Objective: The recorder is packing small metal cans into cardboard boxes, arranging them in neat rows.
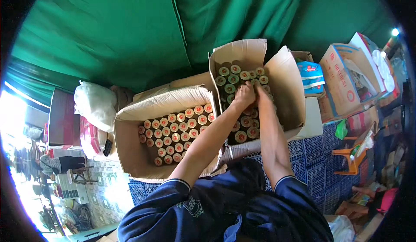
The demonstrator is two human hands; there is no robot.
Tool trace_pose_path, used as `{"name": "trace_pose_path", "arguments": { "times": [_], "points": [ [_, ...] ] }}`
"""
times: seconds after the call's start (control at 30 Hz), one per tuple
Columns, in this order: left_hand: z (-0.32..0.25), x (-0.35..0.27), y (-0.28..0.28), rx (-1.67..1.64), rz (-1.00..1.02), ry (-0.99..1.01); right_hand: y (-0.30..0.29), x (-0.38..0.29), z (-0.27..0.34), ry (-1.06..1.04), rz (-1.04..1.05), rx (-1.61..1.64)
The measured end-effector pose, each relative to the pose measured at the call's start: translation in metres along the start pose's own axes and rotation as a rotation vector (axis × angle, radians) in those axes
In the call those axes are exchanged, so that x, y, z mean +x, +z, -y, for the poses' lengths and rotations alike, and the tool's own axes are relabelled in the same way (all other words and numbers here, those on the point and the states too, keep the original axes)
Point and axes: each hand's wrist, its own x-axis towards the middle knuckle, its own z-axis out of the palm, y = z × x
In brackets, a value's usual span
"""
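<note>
Two open cardboard boxes stand side by side before me. The right cardboard box holds many upright round items with gold-coloured tops and reddish centres. My left hand reaches down among them, its fingers curled near the middle of the box. Close beside it is my right hand, mostly hidden behind the wrist and forearm. Whether either hand grips an item cannot be seen. In the left cardboard box, similar round items with red centres stand in rows; my left forearm crosses above its right side.
A green curtain hangs behind the boxes. At left are a white sack and a pink-and-brown carton. To the right stand a blue package, a printed carton and an orange plastic chair. A person is far left.
</note>
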Motion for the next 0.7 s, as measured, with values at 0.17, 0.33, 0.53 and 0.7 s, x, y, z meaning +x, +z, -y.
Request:
{"name": "trace_pose_path", "arguments": {
  "times": [0.17,0.33,0.53,0.7],
  "points": [
    [0.009,0.007,0.000,-0.020,-0.067,0.061,0.007,-0.012,0.002,0.019,0.077,0.095],
    [0.002,0.003,-0.003,0.001,-0.046,0.104,0.001,-0.022,-0.003,0.042,0.129,0.190],
    [-0.022,-0.018,-0.010,-0.151,-0.226,0.342,-0.012,-0.020,-0.007,0.033,0.164,0.389],
    [-0.050,-0.064,-0.061,-0.455,-0.196,0.420,-0.003,-0.110,0.036,-0.156,0.126,0.646]
  ]
}}
